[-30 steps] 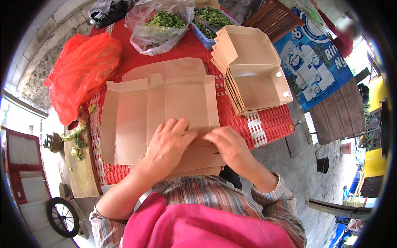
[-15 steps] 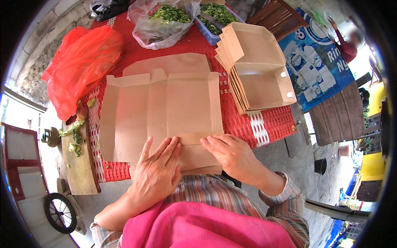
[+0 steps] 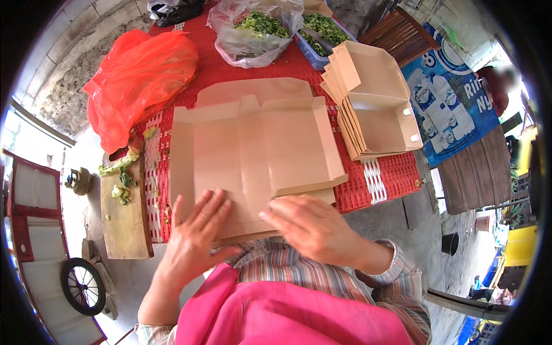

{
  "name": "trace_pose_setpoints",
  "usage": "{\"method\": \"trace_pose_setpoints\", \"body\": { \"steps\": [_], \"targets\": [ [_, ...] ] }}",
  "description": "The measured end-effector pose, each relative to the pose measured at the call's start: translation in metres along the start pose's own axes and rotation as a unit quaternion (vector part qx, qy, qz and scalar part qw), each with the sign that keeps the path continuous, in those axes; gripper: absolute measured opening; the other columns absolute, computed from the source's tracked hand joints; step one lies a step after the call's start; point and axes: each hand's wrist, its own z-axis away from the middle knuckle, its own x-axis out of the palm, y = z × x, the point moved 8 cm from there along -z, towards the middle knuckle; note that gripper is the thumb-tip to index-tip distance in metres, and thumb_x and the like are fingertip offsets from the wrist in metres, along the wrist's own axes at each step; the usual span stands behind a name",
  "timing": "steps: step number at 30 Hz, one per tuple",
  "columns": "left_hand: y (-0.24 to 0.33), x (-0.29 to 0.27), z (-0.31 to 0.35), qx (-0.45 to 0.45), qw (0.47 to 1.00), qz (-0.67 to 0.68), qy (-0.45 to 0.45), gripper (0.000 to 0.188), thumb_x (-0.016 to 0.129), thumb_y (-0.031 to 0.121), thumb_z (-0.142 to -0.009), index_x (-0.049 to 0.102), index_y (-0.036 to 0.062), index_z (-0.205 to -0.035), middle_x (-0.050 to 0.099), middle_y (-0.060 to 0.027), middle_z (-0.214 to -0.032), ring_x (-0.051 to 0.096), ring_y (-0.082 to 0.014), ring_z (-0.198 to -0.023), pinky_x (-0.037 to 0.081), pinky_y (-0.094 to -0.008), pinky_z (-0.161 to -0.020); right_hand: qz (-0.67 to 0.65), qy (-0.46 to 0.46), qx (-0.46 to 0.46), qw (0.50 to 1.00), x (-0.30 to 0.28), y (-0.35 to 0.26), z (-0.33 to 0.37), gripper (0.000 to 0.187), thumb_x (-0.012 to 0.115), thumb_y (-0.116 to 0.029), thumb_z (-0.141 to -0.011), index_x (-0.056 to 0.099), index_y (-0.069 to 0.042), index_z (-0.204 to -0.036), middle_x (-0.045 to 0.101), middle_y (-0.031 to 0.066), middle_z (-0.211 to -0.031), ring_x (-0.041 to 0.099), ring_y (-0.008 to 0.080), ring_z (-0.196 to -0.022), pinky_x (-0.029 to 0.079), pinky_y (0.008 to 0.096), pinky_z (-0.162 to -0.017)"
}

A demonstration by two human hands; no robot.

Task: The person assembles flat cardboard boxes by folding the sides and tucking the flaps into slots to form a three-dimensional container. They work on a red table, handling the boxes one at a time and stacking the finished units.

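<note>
A flat brown cardboard box blank (image 3: pixel 224 144) lies in front of me on the red woven table (image 3: pixel 368 190), on top of more flat blanks. Its far and right-hand flaps stand partly raised along their creases. My left hand (image 3: pixel 198 230) rests on the near left part of the cardboard with its fingers spread, holding nothing. My right hand (image 3: pixel 310 227) is at the near right edge, fingers together and slightly bent against the cardboard. Whether its fingers pinch the edge is hidden. To the right stands a nested stack of folded brown boxes (image 3: pixel 379 121), the top one with its lid up.
A red plastic bag (image 3: pixel 144 80) lies at the left, above a wooden board (image 3: pixel 123 221) with vegetable scraps. At the back are a clear bag (image 3: pixel 233 49) and a blue basket (image 3: pixel 313 57) of chopped greens. A person (image 3: pixel 497 92) is at the far right.
The near right flap, pressed flat before, now stands up along its crease. My right hand has shifted down off it, and my left hand has slid slightly nearer me.
</note>
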Motion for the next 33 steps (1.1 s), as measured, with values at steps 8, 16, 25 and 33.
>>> {"method": "trace_pose_setpoints", "body": {
  "steps": [8,16,25,33],
  "targets": [
    [0.02,-0.002,0.014,0.069,0.994,0.021,0.08,0.039,0.072,0.01,-0.081,0.066,0.0012,-0.118,0.063,-0.0123,-0.129,0.06,-0.0292,-0.121,0.046,-0.0439,-0.102,0.082,-0.108,-0.006,0.991,0.036,-0.003,0.008,0.046,0.059,-0.02,-0.09,0.058,-0.001,-0.132,0.062,0.0107,-0.125,0.057,0.0209,-0.12,0.035,0.047,-0.113],
    [-0.002,-0.02,-0.015,0.023,0.988,0.146,0.046,0.018,0.063,0.005,-0.087,0.066,-0.0008,-0.104,0.069,-0.0177,-0.092,0.068,-0.0326,-0.088,0.054,-0.0398,-0.076,-0.015,-0.089,0.015,0.996,0.027,0.021,-0.005,0.043,0.066,-0.017,-0.09,0.059,-0.014,-0.132,0.07,0.0034,-0.107,0.067,0.0129,-0.099,0.028,0.0563,-0.115],
    [-0.018,-0.023,-0.048,-0.022,0.992,0.091,0.088,0.033,0.066,0.007,-0.085,0.063,0.0103,-0.117,0.065,-0.0116,-0.097,0.065,-0.0296,-0.091,0.051,-0.0415,-0.077,-0.101,-0.027,0.128,0.986,0.039,0.057,-0.03,0.041,0.065,-0.008,-0.089,0.056,-0.01,-0.129,0.064,0.0075,-0.114,0.061,0.0207,-0.108,0.038,0.0448,-0.105],
    [-0.008,-0.018,-0.042,0.078,0.994,0.021,0.074,0.026,0.069,0.005,-0.074,0.073,0.0049,-0.099,0.065,-0.0067,-0.096,0.063,-0.0254,-0.096,0.048,-0.0405,-0.089,0.114,-0.075,-0.057,0.989,0.044,0.003,-0.033,0.04,0.054,-0.014,-0.087,0.059,-0.004,-0.125,0.059,0.0082,-0.113,0.058,0.0208,-0.107,0.045,0.0356,-0.095]
  ]
}}
